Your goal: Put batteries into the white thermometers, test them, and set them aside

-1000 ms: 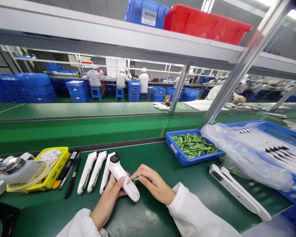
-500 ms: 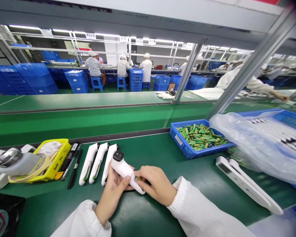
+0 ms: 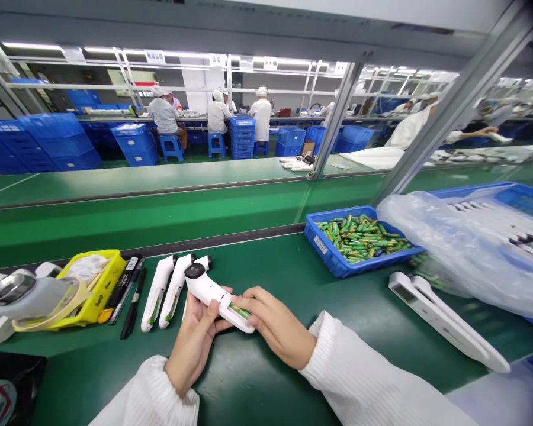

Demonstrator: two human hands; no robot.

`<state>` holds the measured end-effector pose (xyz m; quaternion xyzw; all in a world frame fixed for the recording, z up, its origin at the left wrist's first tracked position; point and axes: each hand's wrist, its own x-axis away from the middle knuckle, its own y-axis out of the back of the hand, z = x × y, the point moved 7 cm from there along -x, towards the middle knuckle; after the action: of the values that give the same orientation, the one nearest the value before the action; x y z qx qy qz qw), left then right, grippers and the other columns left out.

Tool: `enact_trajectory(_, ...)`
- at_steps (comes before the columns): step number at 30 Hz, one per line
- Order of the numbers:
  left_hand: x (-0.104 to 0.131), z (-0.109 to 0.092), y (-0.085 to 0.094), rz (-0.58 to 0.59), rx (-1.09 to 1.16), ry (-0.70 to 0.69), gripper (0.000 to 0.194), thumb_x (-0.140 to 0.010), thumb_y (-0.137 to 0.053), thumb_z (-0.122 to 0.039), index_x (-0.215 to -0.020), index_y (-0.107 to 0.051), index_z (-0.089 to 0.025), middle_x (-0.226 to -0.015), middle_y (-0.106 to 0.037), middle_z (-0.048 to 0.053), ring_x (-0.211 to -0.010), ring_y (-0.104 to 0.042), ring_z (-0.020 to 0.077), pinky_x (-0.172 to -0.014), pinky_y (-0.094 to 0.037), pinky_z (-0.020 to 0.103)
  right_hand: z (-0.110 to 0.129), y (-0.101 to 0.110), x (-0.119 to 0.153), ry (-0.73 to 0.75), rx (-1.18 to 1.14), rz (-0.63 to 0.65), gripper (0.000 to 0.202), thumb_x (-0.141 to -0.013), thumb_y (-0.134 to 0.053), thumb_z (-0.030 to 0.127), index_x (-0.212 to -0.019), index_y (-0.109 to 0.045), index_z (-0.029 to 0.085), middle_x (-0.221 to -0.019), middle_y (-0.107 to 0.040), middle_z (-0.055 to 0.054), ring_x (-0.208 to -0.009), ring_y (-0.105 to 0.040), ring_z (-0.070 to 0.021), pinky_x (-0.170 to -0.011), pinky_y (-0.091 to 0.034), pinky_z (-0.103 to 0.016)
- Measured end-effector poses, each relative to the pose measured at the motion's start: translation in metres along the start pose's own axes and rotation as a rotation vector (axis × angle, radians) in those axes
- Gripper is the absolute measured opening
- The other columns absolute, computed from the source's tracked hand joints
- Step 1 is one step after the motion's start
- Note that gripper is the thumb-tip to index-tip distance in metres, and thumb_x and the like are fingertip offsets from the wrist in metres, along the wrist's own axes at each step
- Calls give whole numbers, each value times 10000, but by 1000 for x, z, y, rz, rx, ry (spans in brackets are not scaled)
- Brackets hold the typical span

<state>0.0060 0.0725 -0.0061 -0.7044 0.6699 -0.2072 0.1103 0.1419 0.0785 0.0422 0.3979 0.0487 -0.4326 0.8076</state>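
A white infrared thermometer with a black head is held tilted over the green bench, my left hand wrapped round its body. Its handle compartment is uncovered and shows a green battery. The closed fingers of my right hand are on that battery at the compartment; their tips are partly hidden. Just left of my hands lie more thermometers in a row, green batteries showing in the handles of two. The one nearest me is mostly covered by my left hand and the held thermometer.
A blue tray of loose green batteries sits at the back right, beside a plastic bag over a larger blue bin. Two thermometers lie at right. Pens, a yellow basket and a bottle are at left. Co-workers sit beyond.
The thermometer has shifted slightly left and turned, so the open compartment and green battery show more. My right fingers have moved up from the handle's end onto the battery.
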Motion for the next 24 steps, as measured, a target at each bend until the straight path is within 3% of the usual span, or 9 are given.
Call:
enact_trajectory(2,-1,-2,-4,27,-13,-4,303,-863,-550,-337,-1123,-415,-258,-1090,-587,34,-960,-621,197,-758,-560,319,-9,9,1,-102,-306,-144,332,-991,-309,356,-1093,-576,188,-938,-572,-74,-791,-536,-162,-718,-458,-301)
enact_trajectory(4,-1,-3,-8,58,-31,-8,323,-858,-561,-330,-1131,-405,-252,-1089,-590,41,-954,-625,200,-751,-561,316,-20,9,1,-206,-639,-209,282,-962,-404,402,-953,-580,181,-832,-582,-45,-606,-504,-119,-560,-438,-257)
enact_trajectory(7,2,-5,-10,84,-57,-24,335,-846,-582,-322,-1119,-406,-241,-1073,-593,47,-910,-629,183,-703,-560,282,-25,-6,0,-297,-1001,-100,279,-886,-548,449,-902,-544,170,-814,-606,-41,-484,-456,-80,-436,-369,-211)
enact_trajectory(10,3,-7,-9,84,-67,-57,345,-830,-605,-314,-1107,-411,-251,-1071,-593,39,-876,-625,164,-684,-559,274,-21,-9,-2,-281,-967,-52,288,-846,-615,443,-878,-575,159,-839,-617,-54,-599,-520,-104,-532,-416,-231)
enact_trajectory(14,2,-7,-5,59,-45,-79,340,-832,-596,-343,-1106,-416,-256,-1078,-592,39,-928,-629,189,-705,-557,290,-18,-3,-2,-212,-769,-104,300,-810,-647,467,-844,-604,172,-945,-513,-51,-872,-520,-160,-739,-429,-279)
enact_trajectory(16,1,-7,-3,50,-39,-85,345,-831,-596,-346,-1110,-410,-263,-1092,-586,36,-959,-629,207,-720,-554,303,-22,-7,-1,-254,-714,-82,320,-771,-685,469,-842,-566,180,-936,-455,-29,-806,-495,-134,-679,-424,-251)
enact_trajectory(20,-1,-5,-1,92,-93,-68,415,-802,-636,-328,-1129,-387,-275,-1099,-592,43,-944,-636,212,-704,-553,305,-32,-33,6,-420,-881,107,411,-745,-701,456,-764,-373,208,-772,-461,28,-578,-430,-81,-479,-386,-189)
enact_trajectory(24,-1,-4,-4,174,-163,-69,451,-777,-660,-329,-1138,-403,-246,-1085,-620,73,-893,-635,208,-698,-544,309,-39,-45,11,-474,-889,135,481,-709,-722,440,-712,-295,220,-712,-457,54,-506,-381,-62,-401,-315,-160)
